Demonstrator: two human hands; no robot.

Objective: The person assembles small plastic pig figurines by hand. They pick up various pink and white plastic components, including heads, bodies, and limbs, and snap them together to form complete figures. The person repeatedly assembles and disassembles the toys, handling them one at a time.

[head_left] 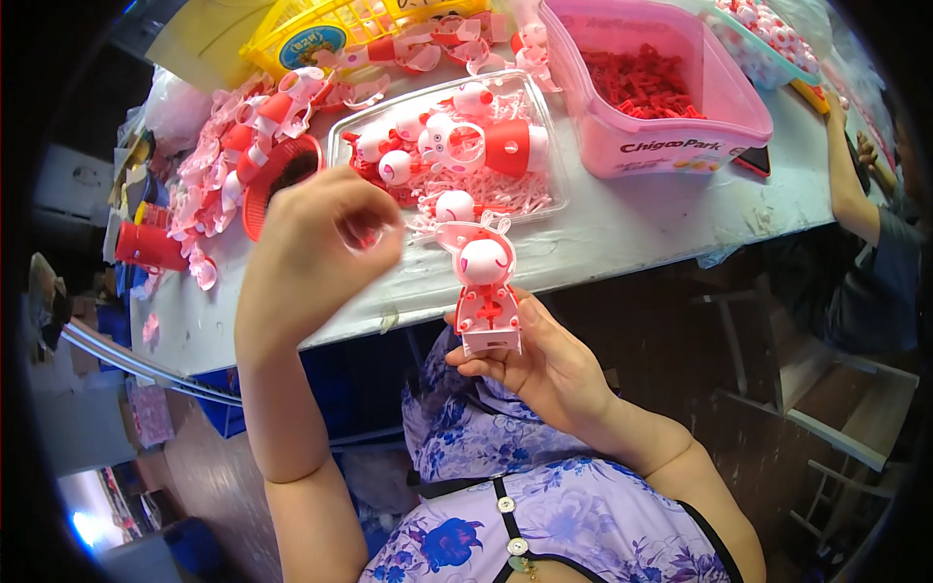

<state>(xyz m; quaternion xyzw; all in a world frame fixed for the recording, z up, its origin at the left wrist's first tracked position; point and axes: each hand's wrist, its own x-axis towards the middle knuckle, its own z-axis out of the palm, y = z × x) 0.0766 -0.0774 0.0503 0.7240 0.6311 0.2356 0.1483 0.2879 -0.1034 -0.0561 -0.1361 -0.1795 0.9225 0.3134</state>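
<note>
My right hand (546, 374) grips an open toy figure shell (489, 309) by its lower end, just past the table's near edge. The shell is pink and red, with small ears, and its inside faces up. A white ball (486, 260) with curved markings sits in its head part, and small red pieces lie in the body below. My left hand (326, 253) is raised to the left of the figure, its fingers curled together. A bit of pinkish red shows in the gap of the fingers, too small to name. Behind both hands stands a clear plastic tray (556, 185).
The tray holds white balls, pale pink pieces and a red toy half (507, 148). A pink tub (671, 146) of red parts stands right of it. Left are a red basket (255, 209) and piled pink shells (209, 160); a yellow basket (282, 39) is behind. Another person's arm (850, 185) rests at right.
</note>
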